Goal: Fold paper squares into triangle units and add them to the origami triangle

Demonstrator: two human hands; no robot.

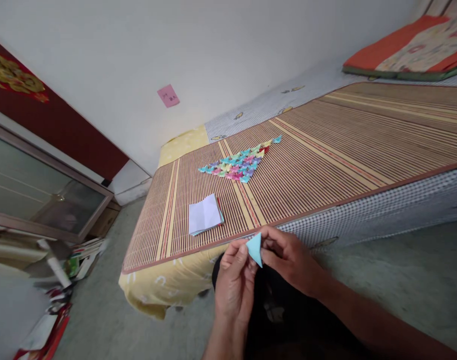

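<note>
Between my two hands, just in front of the bed's edge, is a light-blue piece of folded paper (254,249) shaped like a triangle. My left hand (236,272) pinches its left side, thumb on top. On the other side, the fingers of my right hand (284,257) close on its right edge. Beyond them on the mat lies a stack of paper sheets (205,215), white on top with coloured edges below. Farther back, many small folded paper pieces (236,164) in several colours lie in rows that form a triangle.
A striped bamboo mat (311,165) covers the bed, over yellow and checked sheets. Folded orange bedding (386,45) rests at the far right. A pink note (168,95) is stuck on the wall. Papers and clutter (82,257) lie on the floor at left, near a glass-fronted cabinet (37,185).
</note>
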